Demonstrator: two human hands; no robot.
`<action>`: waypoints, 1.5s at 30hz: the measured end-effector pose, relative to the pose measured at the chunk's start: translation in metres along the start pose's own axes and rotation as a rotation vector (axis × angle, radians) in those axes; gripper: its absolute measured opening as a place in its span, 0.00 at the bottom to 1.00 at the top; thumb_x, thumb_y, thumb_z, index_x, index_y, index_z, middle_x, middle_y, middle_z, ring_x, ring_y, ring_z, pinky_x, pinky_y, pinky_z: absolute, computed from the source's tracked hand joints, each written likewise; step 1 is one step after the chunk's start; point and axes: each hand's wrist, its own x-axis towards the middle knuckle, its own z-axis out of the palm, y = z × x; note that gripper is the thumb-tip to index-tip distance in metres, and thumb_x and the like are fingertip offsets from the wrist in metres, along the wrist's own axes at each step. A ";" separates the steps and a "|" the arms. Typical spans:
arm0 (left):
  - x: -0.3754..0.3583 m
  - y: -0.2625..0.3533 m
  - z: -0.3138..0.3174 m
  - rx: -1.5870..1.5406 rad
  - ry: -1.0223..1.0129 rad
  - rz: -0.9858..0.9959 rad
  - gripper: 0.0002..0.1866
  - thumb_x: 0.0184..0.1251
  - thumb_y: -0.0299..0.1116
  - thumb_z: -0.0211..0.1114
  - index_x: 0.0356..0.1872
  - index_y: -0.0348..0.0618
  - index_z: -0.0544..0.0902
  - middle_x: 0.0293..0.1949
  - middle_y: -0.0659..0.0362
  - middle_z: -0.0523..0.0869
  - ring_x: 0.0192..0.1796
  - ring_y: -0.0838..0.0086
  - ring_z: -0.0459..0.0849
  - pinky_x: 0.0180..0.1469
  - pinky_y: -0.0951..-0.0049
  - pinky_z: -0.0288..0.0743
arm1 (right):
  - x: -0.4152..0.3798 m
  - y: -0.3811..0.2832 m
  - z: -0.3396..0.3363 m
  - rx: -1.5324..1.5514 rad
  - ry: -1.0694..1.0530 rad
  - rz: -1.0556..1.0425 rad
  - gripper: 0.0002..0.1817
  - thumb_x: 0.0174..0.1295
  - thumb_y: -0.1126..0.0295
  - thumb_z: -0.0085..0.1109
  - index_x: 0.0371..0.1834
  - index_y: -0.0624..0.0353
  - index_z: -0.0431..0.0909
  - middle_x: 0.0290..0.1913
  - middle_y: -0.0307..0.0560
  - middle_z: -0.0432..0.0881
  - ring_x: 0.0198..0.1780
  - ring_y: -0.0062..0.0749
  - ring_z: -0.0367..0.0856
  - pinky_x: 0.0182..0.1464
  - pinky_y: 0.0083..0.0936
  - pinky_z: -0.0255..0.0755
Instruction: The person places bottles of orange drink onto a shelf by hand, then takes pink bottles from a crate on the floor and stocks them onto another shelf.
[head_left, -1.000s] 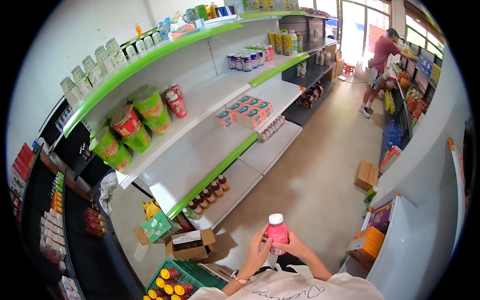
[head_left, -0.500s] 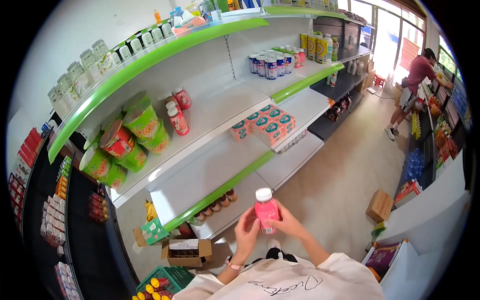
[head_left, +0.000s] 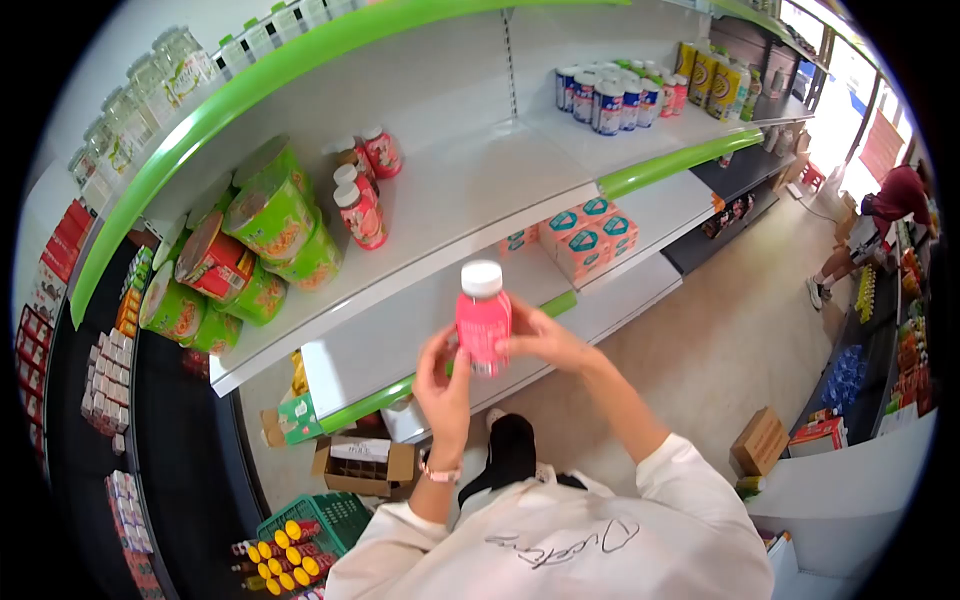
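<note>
Raised nearer the shelf (head_left: 440, 200): pink bottle (head_left: 484, 325), upright | left hand (head_left: 443, 385) and right hand (head_left: 545, 338) both gripping its sides | bottle right of the noodle tubs (head_left: 270, 225)

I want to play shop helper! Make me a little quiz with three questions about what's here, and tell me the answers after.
1. What colour is the cap on the pink bottle being held?
A) blue
B) white
C) green

2. True or false: the left hand and the right hand are both touching the pink bottle.

3. Fill in the gap: the crate on the floor, by the bottles with yellow caps, is coloured ____.

Key: 1 B; 2 true; 3 green
</note>
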 end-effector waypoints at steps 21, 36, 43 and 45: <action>0.228 -0.069 -0.004 0.179 -0.164 0.010 0.32 0.68 0.26 0.59 0.72 0.39 0.59 0.69 0.52 0.60 0.63 0.71 0.69 0.59 0.72 0.71 | 0.301 0.051 -0.076 -0.882 0.563 -0.177 0.41 0.50 0.70 0.71 0.64 0.66 0.54 0.57 0.64 0.70 0.55 0.57 0.74 0.54 0.40 0.72; 0.260 -0.055 0.020 0.398 -0.175 0.138 0.33 0.70 0.28 0.58 0.73 0.39 0.55 0.75 0.48 0.50 0.71 0.65 0.62 0.63 0.67 0.68 | 0.381 0.056 -0.102 -0.824 0.425 -0.241 0.48 0.45 0.66 0.76 0.65 0.60 0.52 0.56 0.64 0.67 0.53 0.64 0.73 0.52 0.44 0.72; 0.229 -0.021 -0.023 0.594 0.266 0.455 0.26 0.59 0.19 0.59 0.62 0.37 0.71 0.61 0.50 0.70 0.61 0.59 0.70 0.62 0.64 0.64 | 0.384 0.058 -0.098 -0.852 0.437 -0.249 0.49 0.43 0.63 0.78 0.64 0.57 0.51 0.59 0.63 0.64 0.54 0.64 0.73 0.52 0.47 0.72; 0.237 -0.024 -0.025 0.521 0.351 0.411 0.30 0.60 0.21 0.61 0.66 0.37 0.65 0.60 0.49 0.70 0.62 0.61 0.69 0.64 0.64 0.61 | 0.383 0.052 -0.099 -0.823 0.423 -0.231 0.50 0.42 0.63 0.78 0.64 0.57 0.51 0.59 0.63 0.64 0.55 0.64 0.73 0.52 0.48 0.72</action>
